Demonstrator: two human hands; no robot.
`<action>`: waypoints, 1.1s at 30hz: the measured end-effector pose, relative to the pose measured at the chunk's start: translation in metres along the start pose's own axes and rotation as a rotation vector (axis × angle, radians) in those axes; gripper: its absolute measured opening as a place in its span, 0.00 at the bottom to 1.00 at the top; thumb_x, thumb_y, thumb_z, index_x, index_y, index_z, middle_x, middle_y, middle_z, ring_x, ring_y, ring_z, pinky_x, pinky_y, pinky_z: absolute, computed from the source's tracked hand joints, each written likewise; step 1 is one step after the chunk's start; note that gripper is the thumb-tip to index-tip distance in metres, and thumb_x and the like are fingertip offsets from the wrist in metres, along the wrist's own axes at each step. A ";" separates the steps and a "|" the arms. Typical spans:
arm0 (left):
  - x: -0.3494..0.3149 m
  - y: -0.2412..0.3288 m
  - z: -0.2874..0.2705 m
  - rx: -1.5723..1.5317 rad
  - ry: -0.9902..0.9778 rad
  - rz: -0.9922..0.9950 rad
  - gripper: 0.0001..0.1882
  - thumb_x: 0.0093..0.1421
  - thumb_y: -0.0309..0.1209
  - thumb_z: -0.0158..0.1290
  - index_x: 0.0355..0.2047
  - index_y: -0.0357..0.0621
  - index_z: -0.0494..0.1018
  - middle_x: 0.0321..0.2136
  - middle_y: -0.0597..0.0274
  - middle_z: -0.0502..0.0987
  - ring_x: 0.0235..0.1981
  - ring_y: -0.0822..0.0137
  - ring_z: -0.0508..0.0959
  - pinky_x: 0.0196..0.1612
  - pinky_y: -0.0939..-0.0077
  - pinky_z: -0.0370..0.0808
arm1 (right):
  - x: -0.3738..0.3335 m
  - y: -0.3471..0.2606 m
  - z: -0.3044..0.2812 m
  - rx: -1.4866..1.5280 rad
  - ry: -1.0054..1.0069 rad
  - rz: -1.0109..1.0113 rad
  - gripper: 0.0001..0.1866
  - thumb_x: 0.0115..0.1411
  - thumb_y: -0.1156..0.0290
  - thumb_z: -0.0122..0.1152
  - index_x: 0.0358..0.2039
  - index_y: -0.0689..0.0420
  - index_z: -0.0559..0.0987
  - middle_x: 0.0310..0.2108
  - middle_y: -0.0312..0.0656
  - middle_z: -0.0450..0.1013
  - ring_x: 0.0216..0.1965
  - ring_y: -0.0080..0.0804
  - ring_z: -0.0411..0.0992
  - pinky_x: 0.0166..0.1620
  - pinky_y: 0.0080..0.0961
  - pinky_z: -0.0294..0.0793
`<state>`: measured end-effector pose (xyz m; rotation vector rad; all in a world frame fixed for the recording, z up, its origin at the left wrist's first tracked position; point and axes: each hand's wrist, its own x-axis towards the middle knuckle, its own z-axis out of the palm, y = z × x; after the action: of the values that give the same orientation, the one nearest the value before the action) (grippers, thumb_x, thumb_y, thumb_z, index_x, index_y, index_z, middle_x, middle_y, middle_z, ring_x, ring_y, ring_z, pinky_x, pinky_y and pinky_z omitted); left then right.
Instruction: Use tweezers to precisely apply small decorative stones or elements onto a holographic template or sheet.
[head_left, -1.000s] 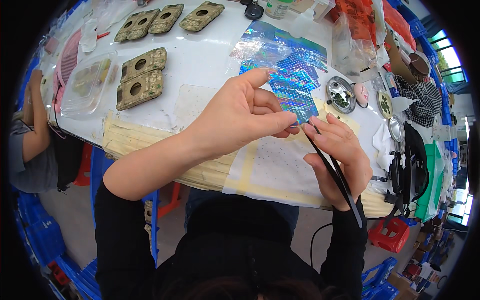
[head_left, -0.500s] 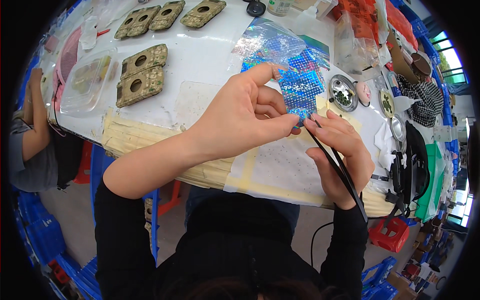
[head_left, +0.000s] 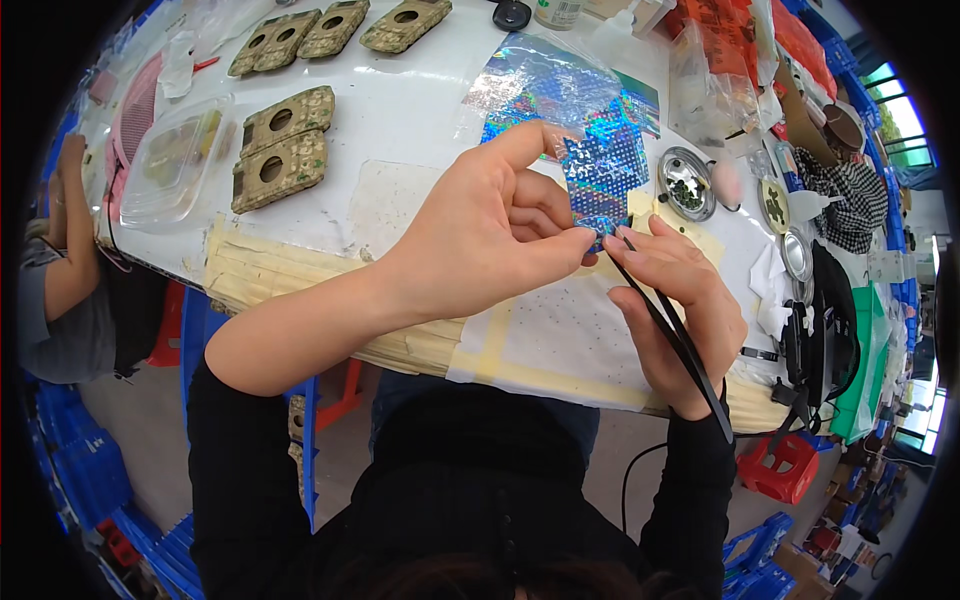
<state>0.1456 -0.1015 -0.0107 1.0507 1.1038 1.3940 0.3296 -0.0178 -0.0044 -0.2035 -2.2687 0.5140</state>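
Holographic strip (head_left: 598,180): blue, glittering, held upright at frame centre above the bench (head_left: 400,110) – long axis roughly vertical
Left hand (head_left: 490,235): grip clamped on the strip, thumb and fingers pinching its lower part
Right hand (head_left: 685,300): closed round thin black tweezers (head_left: 668,320) – tip just at the strip's lower edge, right of the left thumb
Nearer hand: left, already holding
Around: dotted paper sheet (head_left: 565,335) below, round metal dish (head_left: 686,183) to the right, camouflage plates (head_left: 282,150) upper left – nothing between tip and strip

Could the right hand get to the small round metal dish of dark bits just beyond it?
Probably yes: the round metal dish lies uncovered just beyond the right hand, nothing between, though that hand holds black tweezers.
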 end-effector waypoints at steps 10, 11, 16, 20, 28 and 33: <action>0.001 0.000 0.001 0.013 0.002 -0.022 0.31 0.56 0.19 0.54 0.57 0.36 0.54 0.25 0.56 0.77 0.31 0.66 0.82 0.35 0.78 0.79 | -0.001 0.001 0.001 -0.070 -0.031 -0.032 0.16 0.43 0.78 0.72 0.34 0.61 0.77 0.30 0.43 0.77 0.38 0.39 0.78 0.48 0.41 0.76; 0.001 0.000 0.000 -0.064 0.002 -0.055 0.31 0.56 0.19 0.55 0.58 0.36 0.53 0.25 0.56 0.77 0.31 0.65 0.82 0.35 0.77 0.80 | -0.001 0.001 0.001 -0.055 -0.015 -0.030 0.16 0.44 0.77 0.72 0.35 0.61 0.77 0.30 0.43 0.77 0.38 0.39 0.78 0.48 0.41 0.76; 0.004 0.005 -0.003 -0.280 -0.032 -0.173 0.33 0.56 0.22 0.56 0.59 0.34 0.53 0.26 0.54 0.77 0.32 0.61 0.82 0.36 0.73 0.81 | -0.003 0.001 0.003 -0.020 0.040 -0.056 0.17 0.45 0.75 0.72 0.35 0.62 0.77 0.30 0.43 0.77 0.38 0.39 0.78 0.48 0.42 0.76; 0.002 0.005 -0.003 -0.297 -0.040 -0.173 0.35 0.56 0.23 0.56 0.59 0.31 0.50 0.27 0.54 0.77 0.32 0.62 0.82 0.37 0.74 0.80 | -0.005 0.002 0.003 0.020 0.056 -0.055 0.17 0.45 0.75 0.72 0.36 0.61 0.76 0.32 0.44 0.78 0.40 0.40 0.78 0.48 0.43 0.76; 0.001 0.004 -0.002 -0.288 -0.043 -0.156 0.35 0.56 0.21 0.55 0.61 0.33 0.50 0.28 0.53 0.78 0.32 0.60 0.82 0.36 0.73 0.81 | -0.010 0.002 0.000 0.265 0.061 0.131 0.15 0.51 0.75 0.68 0.38 0.61 0.74 0.37 0.47 0.78 0.43 0.40 0.77 0.53 0.47 0.71; 0.002 0.002 -0.003 -0.292 -0.057 -0.153 0.36 0.56 0.20 0.55 0.61 0.34 0.48 0.28 0.52 0.78 0.32 0.60 0.82 0.37 0.73 0.81 | -0.009 0.002 -0.001 0.246 0.049 0.130 0.15 0.52 0.73 0.68 0.38 0.61 0.74 0.37 0.47 0.78 0.43 0.39 0.77 0.53 0.46 0.71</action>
<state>0.1417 -0.1003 -0.0095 0.7745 0.8880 1.3457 0.3365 -0.0188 -0.0109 -0.2374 -2.1310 0.8412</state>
